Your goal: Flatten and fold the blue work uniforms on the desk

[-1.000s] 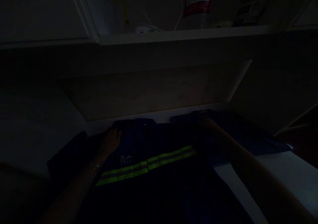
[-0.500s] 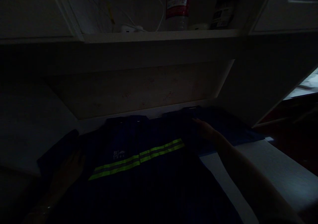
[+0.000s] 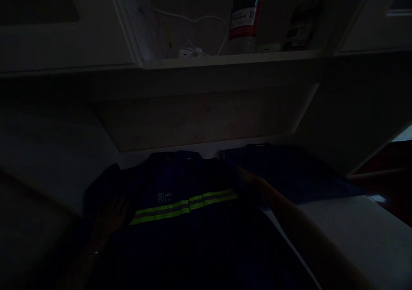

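Note:
A dark blue work jacket [image 3: 154,180] lies spread out front side up, with a yellow-green reflective stripe [image 3: 161,212] across the chest and a small pale logo on one side. My left hand [image 3: 111,216] rests flat on the sleeve at the left, fingers stretched out. At the opposite shoulder, my right hand [image 3: 252,182] has its fingers closed at the jacket's dark cloth; deep shadow hides most of them. Beyond that hand lies another dark blue garment [image 3: 296,174], partly behind the jacket.
The garments lie on a white surface [image 3: 347,221] against a recessed back panel [image 3: 206,118]. Overhead, a shelf [image 3: 225,60] holds a bottle with a red and white label [image 3: 243,22], a dark jar [image 3: 299,28] and a white cable [image 3: 193,19]. Cabinet doors flank it. The light is very dim.
My right hand has moved left and nearer along the jacket's shoulder, and the cloth there has shifted inward. My left hand stays on the sleeve. The whole view has swung slightly left.

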{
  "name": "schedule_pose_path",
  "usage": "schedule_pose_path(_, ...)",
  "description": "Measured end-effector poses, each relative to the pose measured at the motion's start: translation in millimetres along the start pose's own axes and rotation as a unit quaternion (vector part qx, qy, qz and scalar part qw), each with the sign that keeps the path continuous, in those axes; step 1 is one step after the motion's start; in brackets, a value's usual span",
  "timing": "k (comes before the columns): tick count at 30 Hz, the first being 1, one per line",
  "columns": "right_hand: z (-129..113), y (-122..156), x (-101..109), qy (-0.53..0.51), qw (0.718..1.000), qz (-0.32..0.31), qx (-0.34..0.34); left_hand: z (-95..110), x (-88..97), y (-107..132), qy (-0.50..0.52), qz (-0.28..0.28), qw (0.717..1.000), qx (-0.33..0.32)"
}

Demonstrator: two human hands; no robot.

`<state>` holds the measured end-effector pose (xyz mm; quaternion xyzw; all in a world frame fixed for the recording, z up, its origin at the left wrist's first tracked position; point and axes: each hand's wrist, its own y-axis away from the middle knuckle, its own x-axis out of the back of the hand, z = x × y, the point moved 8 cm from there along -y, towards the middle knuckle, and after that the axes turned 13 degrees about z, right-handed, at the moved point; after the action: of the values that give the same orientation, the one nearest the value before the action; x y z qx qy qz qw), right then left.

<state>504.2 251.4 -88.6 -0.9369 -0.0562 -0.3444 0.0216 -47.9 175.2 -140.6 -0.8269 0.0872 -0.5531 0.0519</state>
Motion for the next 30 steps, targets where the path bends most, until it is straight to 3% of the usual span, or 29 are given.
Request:
schedule_pose_path(3, -13, -5, -28, 0.141, 0.989, -0.035, 0.028, -4, 1.6, 0, 0.029, 0.013, 0.999, 0.021)
schedule_pose_path(7, -25, -1, -49, 0.291, 0.954, -0.051, 0.062, -6, -6.5, 0, 0.007, -0.02, 1.0, 0.013)
schedule_pose_path(9, -25, -2, -44, 0.292, 0.954, -0.052, 0.045, -6, -8.5, 0, -0.01, -0.017, 1.0, 0.003)
schedule_pose_path(13, -26, -2, -11, 0.297, 0.953, -0.028, 0.044, -4, -12.6, 2, -0.023, -0.002, 1.0, -0.017)
schedule_pose_path(17, -27, 15, 15, 0.288, 0.956, -0.004, 0.044, -5, -16.2, 3, -0.037, 0.007, 0.999, -0.016)
schedule_pose_path(19, -23, 28, 10, 0.248, 0.968, -0.031, 0.019, -5, -19.6, 4, -0.04, -0.001, 0.999, -0.012)
schedule_pose_path(22, -21, 47, -18, 0.148, 0.979, -0.143, -0.004, -5, -22.6, 4, -0.048, -0.006, 0.999, -0.014)
schedule_pose_path(24, -23, 52, -27, 0.097, 0.979, -0.178, -0.003, -4, -22.9, 4, -0.051, -0.008, 0.999, -0.014)
schedule_pose_path(27, -20, 41, -1, 0.045, 0.994, -0.097, 0.001, -5, -23.1, 4, -0.053, -0.015, 0.998, -0.013)
schedule_pose_path(30, 8, 26, 77, 0.027, 0.996, 0.083, -0.02, -7, -23.0, 3, -0.042, -0.015, 0.999, -0.01)
